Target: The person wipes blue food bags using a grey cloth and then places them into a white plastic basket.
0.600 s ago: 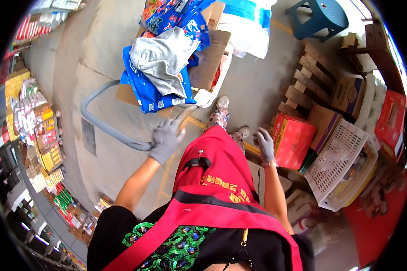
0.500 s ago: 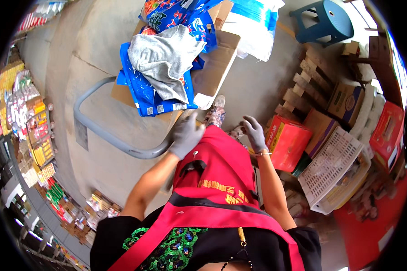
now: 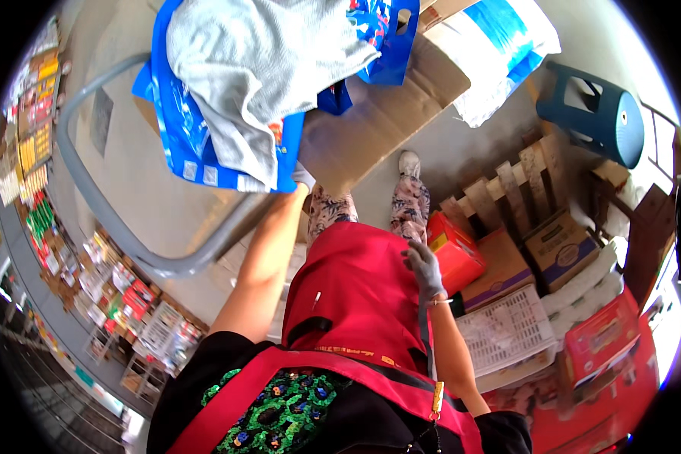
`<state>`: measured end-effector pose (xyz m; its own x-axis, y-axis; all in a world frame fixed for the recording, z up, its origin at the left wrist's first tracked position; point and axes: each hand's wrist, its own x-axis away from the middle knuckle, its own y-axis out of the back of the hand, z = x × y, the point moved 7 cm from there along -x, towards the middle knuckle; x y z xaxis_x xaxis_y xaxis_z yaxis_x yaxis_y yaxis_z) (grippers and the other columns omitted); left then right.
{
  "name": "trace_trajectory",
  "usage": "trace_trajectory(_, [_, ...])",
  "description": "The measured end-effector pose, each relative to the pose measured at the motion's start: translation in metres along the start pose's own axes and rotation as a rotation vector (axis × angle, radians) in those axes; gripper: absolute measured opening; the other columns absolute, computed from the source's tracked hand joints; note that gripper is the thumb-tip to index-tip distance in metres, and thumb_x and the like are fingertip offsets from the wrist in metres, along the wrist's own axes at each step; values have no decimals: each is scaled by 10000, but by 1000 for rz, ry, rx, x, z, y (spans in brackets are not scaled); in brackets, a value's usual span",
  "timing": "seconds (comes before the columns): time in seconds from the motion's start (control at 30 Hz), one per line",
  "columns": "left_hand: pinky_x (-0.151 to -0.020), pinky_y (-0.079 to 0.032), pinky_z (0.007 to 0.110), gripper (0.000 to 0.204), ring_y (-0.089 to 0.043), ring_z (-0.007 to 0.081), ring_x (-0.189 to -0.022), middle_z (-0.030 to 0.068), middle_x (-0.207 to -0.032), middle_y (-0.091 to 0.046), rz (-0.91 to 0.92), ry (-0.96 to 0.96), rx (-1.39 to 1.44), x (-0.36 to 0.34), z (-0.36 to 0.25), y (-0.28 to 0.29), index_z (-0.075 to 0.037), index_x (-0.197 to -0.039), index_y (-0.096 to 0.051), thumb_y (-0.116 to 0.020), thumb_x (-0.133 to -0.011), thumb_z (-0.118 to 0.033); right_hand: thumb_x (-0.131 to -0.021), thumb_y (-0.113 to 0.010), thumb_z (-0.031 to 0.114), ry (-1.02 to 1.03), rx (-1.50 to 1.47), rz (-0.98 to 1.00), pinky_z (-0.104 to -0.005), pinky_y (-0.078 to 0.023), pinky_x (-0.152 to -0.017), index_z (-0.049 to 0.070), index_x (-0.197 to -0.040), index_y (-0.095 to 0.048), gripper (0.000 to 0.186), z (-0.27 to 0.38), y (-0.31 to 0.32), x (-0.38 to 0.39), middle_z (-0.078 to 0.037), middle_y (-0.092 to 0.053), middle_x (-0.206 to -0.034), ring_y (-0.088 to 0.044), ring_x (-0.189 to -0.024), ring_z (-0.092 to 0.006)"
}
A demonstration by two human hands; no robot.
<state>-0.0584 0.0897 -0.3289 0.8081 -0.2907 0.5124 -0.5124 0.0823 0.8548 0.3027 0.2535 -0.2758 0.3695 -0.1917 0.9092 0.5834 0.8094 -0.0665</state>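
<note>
My left hand (image 3: 304, 177), in a grey glove, reaches to the near edge of a blue plastic package (image 3: 175, 147) beside a cardboard box (image 3: 382, 113). Its fingers are hidden under them, so whether it grips anything does not show. Draped over the blue package is a light grey cloth (image 3: 253, 64), which looks like a garment. My right hand (image 3: 425, 270), gloved too, hangs by the right side of my red apron (image 3: 356, 280), its fingers apart and nothing in them. A grey tubular cart handle (image 3: 121, 231) curves around to the left of my left forearm.
A white and blue wrapped bundle (image 3: 499, 60) lies beyond the box. At right stand a blue stool (image 3: 594, 113), a wooden pallet (image 3: 507, 193), a red carton (image 3: 454, 253), brown cartons (image 3: 564, 250) and a white plastic basket (image 3: 507, 333). Stocked shelves line the far left.
My left hand has moved forward under the edge of the blue package. The view has shifted, bringing the package and box nearer. My right hand stays empty at my side.
</note>
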Motion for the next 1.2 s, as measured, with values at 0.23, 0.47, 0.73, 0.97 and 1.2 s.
trace_trajectory(0.23, [-723,-531,402,296,-623,312,-924,84,-1111,-575,-293,-122,161,94,-36,22,-140,-1060,-604,-678,-774,-128,-961,-526,194,3,-9,92,-245,-514,-721,17,-1253,-547,343,51,37,-38,-62,-676,-994,-625,-786,-118])
trace_trajectory(0.47, [-722,-549,401,405,-629,296,-902,89,-1127,-549,-520,-14,269,140,-11,-6,-206,-1150,-613,-683,-761,-117,-930,-585,268,87,155,310,-231,-488,-720,40,-1182,-600,340,115,-79,-93,-40,-636,-987,-594,-840,-101])
trace_trajectory(0.73, [-638,-557,379,450,-645,291,-770,64,-1038,-579,-543,65,490,159,-10,-39,-241,-1207,-572,-630,-793,-73,-910,-613,314,-79,261,515,-236,-481,-740,75,-1180,-605,361,107,-172,-129,-15,-625,-998,-602,-846,-95])
trace_trajectory(0.97, [-800,-559,341,408,-652,235,-934,129,-1109,-622,-415,322,1415,179,6,-86,-62,-1324,-499,-538,-919,-87,-920,-604,211,-86,248,441,-228,-516,-725,29,-1179,-589,317,88,-156,-133,-25,-627,-1036,-615,-895,-98])
trace_trajectory(1.2, [-835,-560,330,378,-632,169,-920,101,-1081,-612,112,549,2042,159,-13,-76,37,-1237,-536,-596,-912,-145,-958,-539,196,-122,219,535,-333,-533,-874,-44,-1255,-508,383,88,-156,-135,-112,-618,-1117,-631,-1008,-199])
